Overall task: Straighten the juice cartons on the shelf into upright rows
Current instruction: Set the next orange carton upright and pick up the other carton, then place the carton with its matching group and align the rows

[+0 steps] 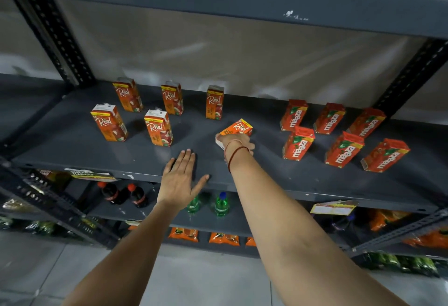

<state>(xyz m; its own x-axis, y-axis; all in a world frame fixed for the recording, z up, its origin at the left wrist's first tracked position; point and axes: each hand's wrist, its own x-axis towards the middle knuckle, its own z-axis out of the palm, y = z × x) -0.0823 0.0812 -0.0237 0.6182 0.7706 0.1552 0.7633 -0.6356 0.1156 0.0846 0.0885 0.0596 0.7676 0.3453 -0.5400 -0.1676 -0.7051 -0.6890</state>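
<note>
A grey metal shelf (pixel 72 140) runs across the middle of the frame, seen from above and in front. At centre left, five orange apple-juice cartons stand upright in two loose rows: two in front (pixel 109 123) (pixel 158 128) and three behind (pixel 127 95) (pixel 172 98) (pixel 214 102).

Below them, at lower centre, a person's left hand (pixel 180 179) lies flat on the shelf's front edge, palm down, fingers spread wide and holding nothing.

Just right of centre, a sixth apple-juice carton (pixel 236 129) lies tipped on its side. The right hand (pixel 238 142), with a red thread around the wrist, is closed over its near end, fingers wrapped on the carton.

At centre right, six red mango-drink cartons stand in two rows of three, all leaning to the right: back row (pixel 293 115) (pixel 329 118) (pixel 366 123), front row (pixel 298 143) (pixel 344 149) (pixel 385 155).

On the lower shelf at bottom centre, dark cola bottles (pixel 121 195) stand left of green bottles (pixel 221 205), with orange packets (pixel 184 234) further down.
</note>
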